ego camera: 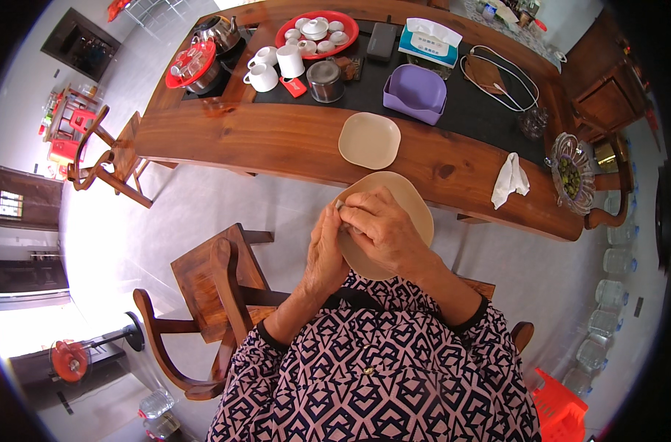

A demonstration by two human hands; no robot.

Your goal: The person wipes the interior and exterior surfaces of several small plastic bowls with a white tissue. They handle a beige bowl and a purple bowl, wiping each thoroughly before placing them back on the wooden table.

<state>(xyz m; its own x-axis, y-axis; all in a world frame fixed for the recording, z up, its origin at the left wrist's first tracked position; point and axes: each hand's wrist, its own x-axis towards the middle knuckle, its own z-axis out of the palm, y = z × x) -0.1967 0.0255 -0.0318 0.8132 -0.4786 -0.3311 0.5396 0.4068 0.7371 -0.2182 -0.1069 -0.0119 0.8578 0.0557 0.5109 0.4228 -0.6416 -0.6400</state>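
My left hand (325, 246) and my right hand (388, 235) meet in front of my body, fingers bent together. Pinched between them is a small greyish item (340, 204), mostly covered by the fingers, so its kind is unclear. Beneath both hands is a beige rounded-square plate (415, 212), close to the table's front edge. Whether it rests on my lap or is partly supported by a hand is hidden. A second, smaller-looking beige plate (369, 140) lies on the wooden table (291, 135) just beyond.
Farther back are a purple plastic container (415, 94), a tissue box (432, 44), white mugs (262, 77) and a red tray (349, 27) of teaware. To the right lie a crumpled white tissue (511, 181) and a glass bowl (581, 182). A wooden chair (219, 282) stands at left.
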